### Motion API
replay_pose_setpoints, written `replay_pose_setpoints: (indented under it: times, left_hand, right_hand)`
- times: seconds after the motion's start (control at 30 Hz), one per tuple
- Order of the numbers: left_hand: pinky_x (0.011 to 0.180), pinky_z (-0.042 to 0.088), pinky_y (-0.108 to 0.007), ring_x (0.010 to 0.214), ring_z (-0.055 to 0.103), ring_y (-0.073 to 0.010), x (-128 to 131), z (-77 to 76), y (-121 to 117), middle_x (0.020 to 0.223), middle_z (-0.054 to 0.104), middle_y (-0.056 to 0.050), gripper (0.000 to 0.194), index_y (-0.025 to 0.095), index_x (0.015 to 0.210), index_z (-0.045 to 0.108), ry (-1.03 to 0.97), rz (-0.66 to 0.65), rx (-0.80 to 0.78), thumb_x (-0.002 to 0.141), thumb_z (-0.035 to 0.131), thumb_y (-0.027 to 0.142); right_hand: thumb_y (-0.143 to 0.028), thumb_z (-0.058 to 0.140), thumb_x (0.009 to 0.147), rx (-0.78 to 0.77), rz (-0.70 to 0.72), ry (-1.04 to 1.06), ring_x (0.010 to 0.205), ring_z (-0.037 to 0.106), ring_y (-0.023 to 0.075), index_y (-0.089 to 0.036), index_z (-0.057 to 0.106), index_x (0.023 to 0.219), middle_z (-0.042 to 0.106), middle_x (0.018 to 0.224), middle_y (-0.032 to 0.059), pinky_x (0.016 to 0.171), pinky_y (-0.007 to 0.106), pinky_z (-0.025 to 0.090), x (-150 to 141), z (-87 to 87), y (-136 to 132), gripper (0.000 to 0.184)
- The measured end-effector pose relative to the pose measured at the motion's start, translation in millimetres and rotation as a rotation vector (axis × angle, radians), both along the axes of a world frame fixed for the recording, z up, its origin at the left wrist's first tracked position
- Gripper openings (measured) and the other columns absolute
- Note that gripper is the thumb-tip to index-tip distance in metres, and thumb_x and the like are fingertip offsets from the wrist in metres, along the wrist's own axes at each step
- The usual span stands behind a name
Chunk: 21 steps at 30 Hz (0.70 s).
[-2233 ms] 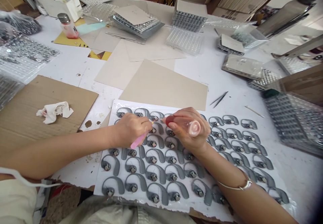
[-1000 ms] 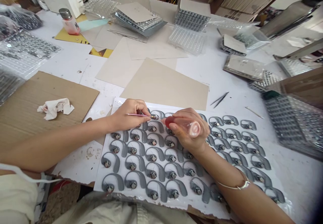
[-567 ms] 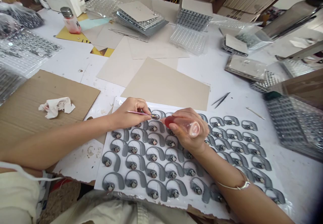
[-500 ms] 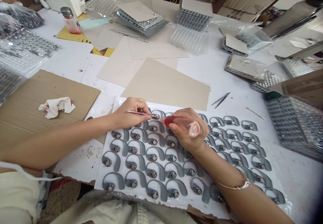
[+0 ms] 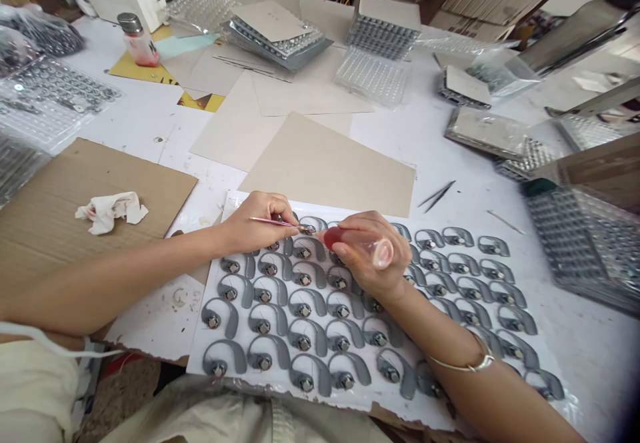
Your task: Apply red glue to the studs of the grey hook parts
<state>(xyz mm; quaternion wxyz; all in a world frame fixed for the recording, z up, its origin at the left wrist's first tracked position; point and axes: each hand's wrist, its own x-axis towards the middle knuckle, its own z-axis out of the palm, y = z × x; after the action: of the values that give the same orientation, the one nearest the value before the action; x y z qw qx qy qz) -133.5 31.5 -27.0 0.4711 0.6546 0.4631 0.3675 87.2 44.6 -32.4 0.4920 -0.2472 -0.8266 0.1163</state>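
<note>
My left hand point(image 5: 270, 220) pinches a thin pink stick-like tool point(image 5: 267, 221), its tip touching or close above a grey ear-hook piece point(image 5: 309, 224) in the back row. In my right hand point(image 5: 377, 250) is a clear squeeze bottle point(image 5: 367, 246) with red liquid, tilted so that its nozzle points left at the same piece. Rows of similar grey ear-hook pieces point(image 5: 307, 333), each with a round metallic part, lie on a white sheet point(image 5: 200, 356) under both hands. Some are hidden by my right hand and forearm.
Black tweezers point(image 5: 437, 194) and a thin stick point(image 5: 505, 222) lie to the right. Crumpled tissue point(image 5: 113, 212) rests on cardboard point(image 5: 45, 230) at left. A beige card point(image 5: 330, 166) lies beyond the sheet. A jar point(image 5: 139, 40) and stacked trays point(image 5: 383, 23) stand farther back.
Both hands hold almost the same pose over the same piece, with the tool and bottle still in them. The whole view has shifted very slightly.
</note>
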Motion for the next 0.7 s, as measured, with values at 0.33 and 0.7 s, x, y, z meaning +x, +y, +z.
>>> replay_pose_setpoints:
  times: [0.33, 0.7]
  left_hand:
    - [0.058, 0.048, -0.021, 0.066, 0.064, -0.0134, 0, -1.6, -5, 0.073, 0.069, -0.004, 0.007, 0.013, 0.073, 0.072, 0.1, -0.033, 0.046, 0.076, 0.067, 0.018]
    - [0.066, 0.057, -0.023, 0.076, 0.07, -0.0144, 2, -8.0, -18, 0.079, 0.072, -0.005, 0.008, 0.015, 0.077, 0.068, 0.25, -0.096, 0.559, 0.083, 0.063, 0.017]
  right_hand:
    - [-0.036, 0.068, 0.08, -0.351, -0.092, 0.388, 0.056, 0.061, 0.0166, -0.021, 0.063, 0.075, 0.064, 0.064, 0.0029, 0.044, 0.029, 0.047, 6, 7.8, 7, 0.017]
    - [-0.049, 0.049, 0.086, -0.915, -0.277, 1.083, 0.046, 0.049, 0.0093, -0.017, 0.055, 0.06, 0.058, 0.059, 0.0073, 0.038, 0.018, 0.031, 88, 79.1, 80, 0.042]
